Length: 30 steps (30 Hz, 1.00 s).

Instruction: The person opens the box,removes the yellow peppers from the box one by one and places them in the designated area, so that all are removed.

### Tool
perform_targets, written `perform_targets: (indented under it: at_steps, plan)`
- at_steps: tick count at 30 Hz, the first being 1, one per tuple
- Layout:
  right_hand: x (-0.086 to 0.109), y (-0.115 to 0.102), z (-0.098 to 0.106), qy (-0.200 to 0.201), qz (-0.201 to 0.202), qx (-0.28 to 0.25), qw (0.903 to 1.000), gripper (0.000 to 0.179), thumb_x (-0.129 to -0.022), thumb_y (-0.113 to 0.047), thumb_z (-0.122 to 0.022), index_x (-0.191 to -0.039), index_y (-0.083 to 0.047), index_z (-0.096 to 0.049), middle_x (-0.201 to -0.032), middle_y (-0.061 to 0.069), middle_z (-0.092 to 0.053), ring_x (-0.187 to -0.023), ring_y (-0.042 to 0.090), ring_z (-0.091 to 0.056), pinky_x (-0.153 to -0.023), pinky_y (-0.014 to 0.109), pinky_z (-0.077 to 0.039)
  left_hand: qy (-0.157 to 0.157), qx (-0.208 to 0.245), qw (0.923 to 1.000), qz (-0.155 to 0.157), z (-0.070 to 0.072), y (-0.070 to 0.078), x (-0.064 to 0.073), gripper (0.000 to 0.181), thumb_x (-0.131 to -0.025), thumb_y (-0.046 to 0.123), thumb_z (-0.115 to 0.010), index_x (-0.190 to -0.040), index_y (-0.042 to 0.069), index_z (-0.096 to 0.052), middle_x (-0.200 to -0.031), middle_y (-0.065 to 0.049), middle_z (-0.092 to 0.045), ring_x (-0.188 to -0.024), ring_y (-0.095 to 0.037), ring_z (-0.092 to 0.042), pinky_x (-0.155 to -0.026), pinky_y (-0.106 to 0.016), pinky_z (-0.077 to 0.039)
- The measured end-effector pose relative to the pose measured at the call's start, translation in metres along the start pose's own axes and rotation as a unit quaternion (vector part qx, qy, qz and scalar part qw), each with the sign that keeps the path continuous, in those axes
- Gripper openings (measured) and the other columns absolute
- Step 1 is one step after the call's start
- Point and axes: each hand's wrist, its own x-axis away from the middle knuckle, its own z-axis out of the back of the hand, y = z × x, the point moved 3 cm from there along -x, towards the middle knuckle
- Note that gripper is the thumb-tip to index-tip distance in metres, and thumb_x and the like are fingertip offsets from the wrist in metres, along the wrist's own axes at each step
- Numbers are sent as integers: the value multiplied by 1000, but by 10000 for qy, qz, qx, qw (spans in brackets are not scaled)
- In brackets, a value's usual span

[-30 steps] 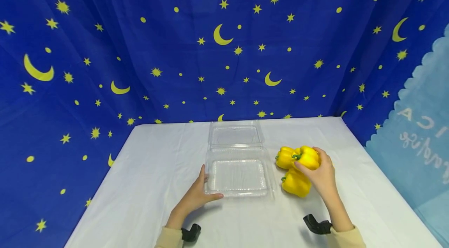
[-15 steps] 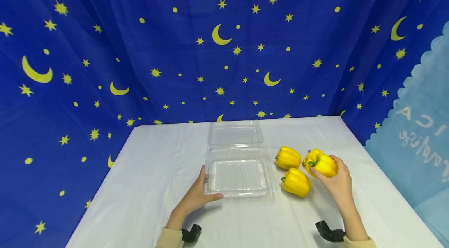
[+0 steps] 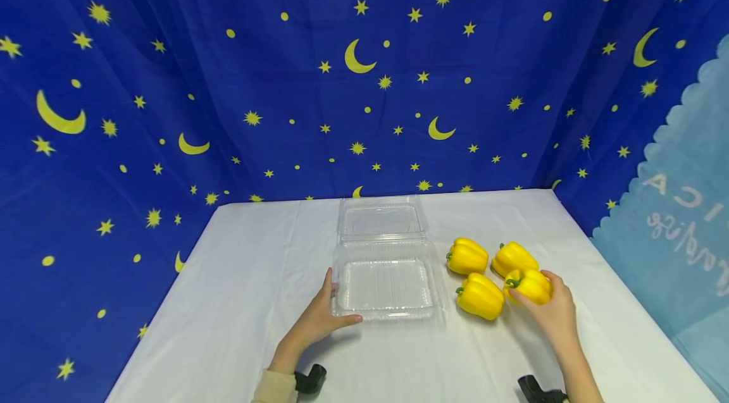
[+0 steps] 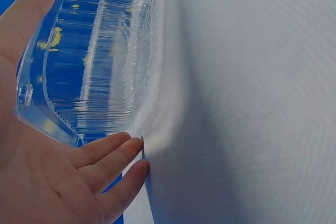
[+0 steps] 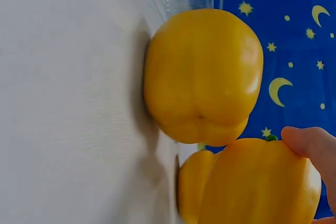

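Observation:
My right hand (image 3: pixel 555 310) grips a yellow bell pepper (image 3: pixel 533 288) with a green stem, thumb at its near side and fingers behind. Three other yellow bell peppers lie close by: one at back left (image 3: pixel 468 256), one at front left (image 3: pixel 481 297), one just behind the held pepper (image 3: pixel 514 257). A clear plastic clamshell box (image 3: pixel 387 286) stands with its lid (image 3: pixel 381 218) folded back, nothing inside. At the box's front left corner rests my left hand (image 3: pixel 315 322), thumb along the front edge. In the left wrist view its fingers (image 4: pixel 113 163) are loosely extended beside the box wall.
A white cloth covers the table (image 3: pixel 267 257). Behind it hangs a blue curtain (image 3: pixel 296 74) with yellow moons and stars, and a light blue cloth (image 3: pixel 678 245) with lettering hangs at the right. A black wrist mount (image 3: pixel 310 379) sits at the left cuff.
My right hand has moved right and toward me with the held pepper, from above the other peppers to beside the front left one. The left hand and box stay put.

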Motion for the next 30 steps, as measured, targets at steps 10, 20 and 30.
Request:
perform_targets:
  at_steps: [10,20,30]
  plan:
    - [4,12,-4,-103,-126,66,9998,85,-80,-25,-75,-141,11,-28,-137,40,-34,-129,53,-31,-108,66,-25,-4,-1,10000,5,1,2,1,127,-70,43,-82,-151,0,5,-149,-27,-33,-137,-45,-34,-111,-60,-29]
    - [1,16,-4,-93,-128,166,9997,86,-78,-25,-76,-140,11,-29,-135,39,-35,-127,54,-33,-108,66,-26,-5,29,10000,-1,1,2,0,127,-70,43,-82,-152,0,6,-150,-27,-32,-137,-45,-34,-111,-60,-30]
    - [-1,22,-10,-392,-292,236,9985,87,-81,-29,-73,-142,11,-24,-137,40,-31,-128,52,-31,-109,66,-25,-9,64,10000,17,1,2,2,127,-70,43,-82,-151,0,5,-149,-27,-32,-137,-45,-34,-111,-60,-30]
